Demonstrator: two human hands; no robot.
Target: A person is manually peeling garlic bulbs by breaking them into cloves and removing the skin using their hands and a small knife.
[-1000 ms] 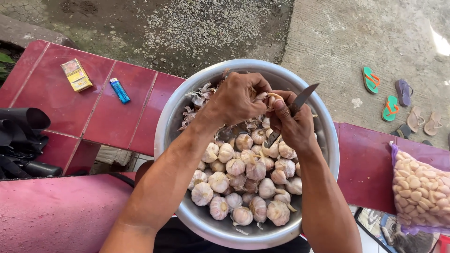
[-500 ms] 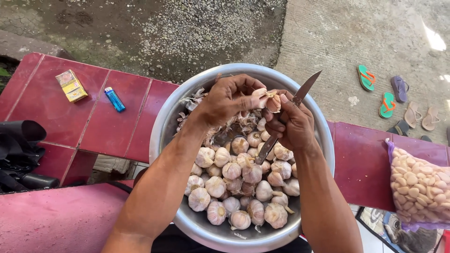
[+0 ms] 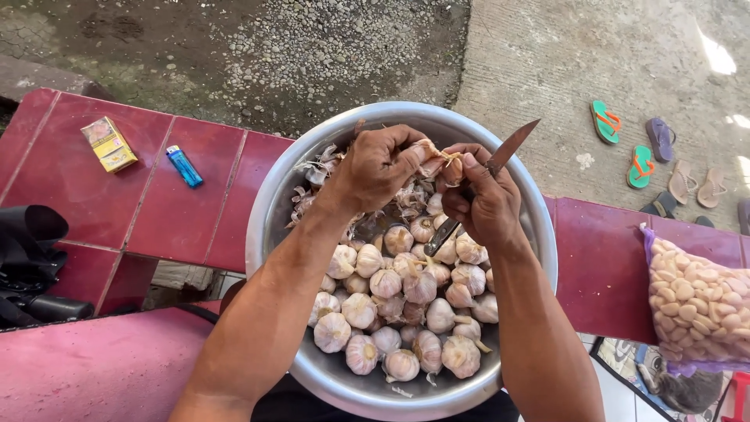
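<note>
The fingers of the left hand (image 3: pixel 379 168) are curled tight around a garlic bulb (image 3: pixel 432 160), pinching it at its papery top. The right hand (image 3: pixel 483 199) is closed around the handle of a knife (image 3: pixel 500 160), thumb pressed against the same bulb, so both hands meet over it. The blade points up and to the right, past the far rim of the bowl.

Both hands hover above a large metal bowl (image 3: pixel 269 219) that sits between the forearms. Whole garlic bulbs (image 3: pixel 406 312) fill its near half, piled closely together, and loose dry skins (image 3: pixel 312 176) lie along its far left wall.

The bowl rests in a gap of a red tiled bench (image 3: pixel 148 203). On the bench's far left corner lies a small yellow box (image 3: pixel 109 144), with a blue lighter (image 3: pixel 185 166) just beside it to the right. A black bag (image 3: pixel 27 266) sits at the left edge. At the right edge, a clear plastic bag of peeled garlic cloves (image 3: pixel 695 301) rests on the tiles.

Beyond the bench, on the concrete ground, several flip-flops (image 3: pixel 641 156) lie scattered near the far right.
</note>
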